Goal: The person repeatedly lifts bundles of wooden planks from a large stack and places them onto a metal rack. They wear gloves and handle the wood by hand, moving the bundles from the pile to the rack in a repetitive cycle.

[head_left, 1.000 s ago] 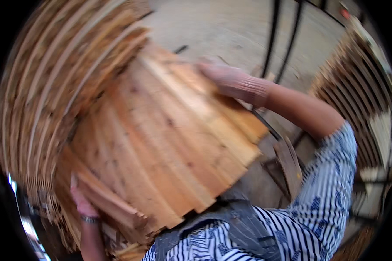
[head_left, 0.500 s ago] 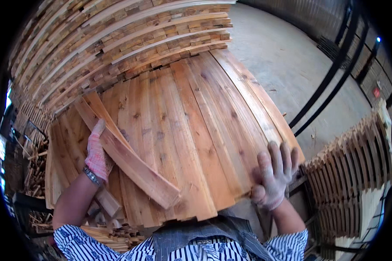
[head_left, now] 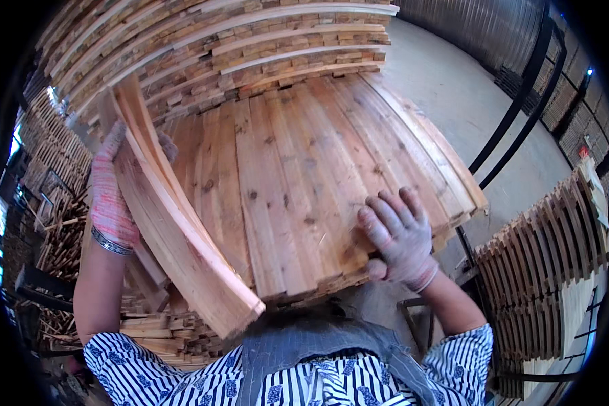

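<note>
Since the earlier frame the loose plank (head_left: 183,230) has tipped up onto its edge and both hands have shifted. At the left edge of the board layer (head_left: 298,176), the gloved left hand (head_left: 111,196) has its fingers clenched around that plank. Toward the layer's near right corner, the gloved right hand (head_left: 399,237) lies flat, fingers released and spread on the boards. A pallet stack (head_left: 548,264) stands farther right.

the left hand (head_left: 111,193), gloved, is raised at the left with the bare forearm held nearly upright, fingers wrapped in a grip and a bracelet worn at the wrist. the right hand (head_left: 399,237), also gloved, is laid flat at the right, fingers spread and pointed far.
</note>
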Demonstrator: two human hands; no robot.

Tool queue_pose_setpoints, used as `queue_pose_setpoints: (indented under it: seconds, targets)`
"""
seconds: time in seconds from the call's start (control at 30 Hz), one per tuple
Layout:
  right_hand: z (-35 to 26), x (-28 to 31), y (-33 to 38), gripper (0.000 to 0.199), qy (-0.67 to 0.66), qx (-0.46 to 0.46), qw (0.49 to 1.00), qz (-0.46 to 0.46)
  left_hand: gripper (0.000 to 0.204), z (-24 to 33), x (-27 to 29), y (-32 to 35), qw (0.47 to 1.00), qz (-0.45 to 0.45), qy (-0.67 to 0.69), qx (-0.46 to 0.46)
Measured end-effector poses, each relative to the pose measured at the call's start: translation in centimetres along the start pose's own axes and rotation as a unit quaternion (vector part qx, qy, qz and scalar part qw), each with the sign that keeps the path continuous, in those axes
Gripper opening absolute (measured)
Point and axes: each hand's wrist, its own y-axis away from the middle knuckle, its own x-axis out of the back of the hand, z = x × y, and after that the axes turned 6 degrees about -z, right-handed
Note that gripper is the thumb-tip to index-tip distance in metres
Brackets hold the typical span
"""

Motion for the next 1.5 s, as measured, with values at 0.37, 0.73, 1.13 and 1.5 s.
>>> queue_pose_setpoints:
  seconds: [0.37, 0.73, 1.13, 1.5]
  targets:
    - [-12.3, -0.1, -6.4, 0.072, -0.027, 0.046, 0.997, -0.062, 0.044, 3.6, 14.3, 6.6, 0.997, 0.006, 0.024, -0.078]
    - [-17.4, 4.2, -16.9, 0.072, -0.214, 0.013, 0.964, -0.157, 0.057, 1.8, 24.6, 11.9, 0.993, 0.097, 0.068, 0.026]
    - [-20.3, -8.6, -31.2, 0.066, -0.098, 0.024, 0.947, -0.304, 0.069, -4.5, 28.9, 11.0, 0.984, 0.116, 0.132, -0.010]
    - [-26.0, -9.1, -35.2, 0.069, -0.207, -0.043, 0.924, -0.319, 0.062, -4.0, 27.4, 11.7, 0.982, 0.119, 0.144, -0.030]
